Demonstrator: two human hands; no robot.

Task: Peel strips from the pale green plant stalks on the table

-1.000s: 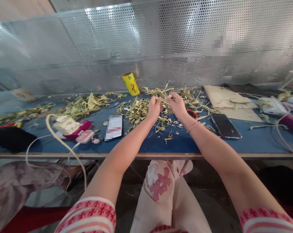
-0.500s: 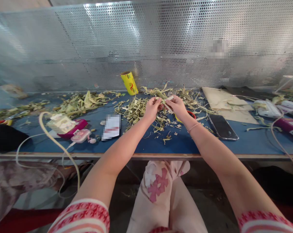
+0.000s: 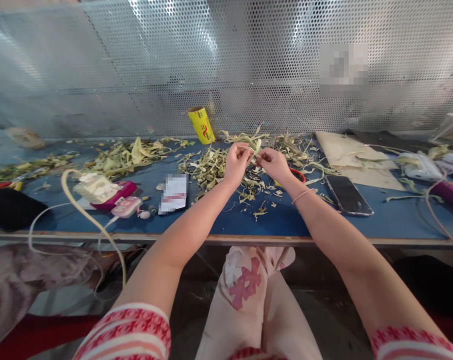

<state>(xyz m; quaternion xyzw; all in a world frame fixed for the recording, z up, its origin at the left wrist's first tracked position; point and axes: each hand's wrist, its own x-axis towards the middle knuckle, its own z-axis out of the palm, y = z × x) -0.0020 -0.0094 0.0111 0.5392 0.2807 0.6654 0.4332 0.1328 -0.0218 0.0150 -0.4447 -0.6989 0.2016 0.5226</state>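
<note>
Between my two hands is a pale green, dried-looking leaf strip (image 3: 256, 147). My left hand (image 3: 237, 162) pinches it from the left. My right hand (image 3: 275, 164) has its fingertips closed at the strip's right side. Below and left of them lies a heap of curled, greenish dried pieces (image 3: 207, 172) on the blue table (image 3: 219, 220). Longer dried strips (image 3: 249, 137) lie behind my hands. Beside my right wrist, red-handled scissors (image 3: 298, 175) show in part, the rest hidden by my arm and the scraps.
A yellow tube (image 3: 201, 126) leans near the perforated metal panel (image 3: 234, 65). A phone (image 3: 348, 195) and brown cardboard (image 3: 339, 152) lie to the right. Leftward are a white card (image 3: 174, 194), a purple-and-cream box (image 3: 106, 192), cables and another leaf pile (image 3: 125, 160). A neighbour's leg (image 3: 35, 280) shows at lower left.
My hands have drawn slightly apart, and the leaf strip between them now stands more upright. The view has shifted slightly.
</note>
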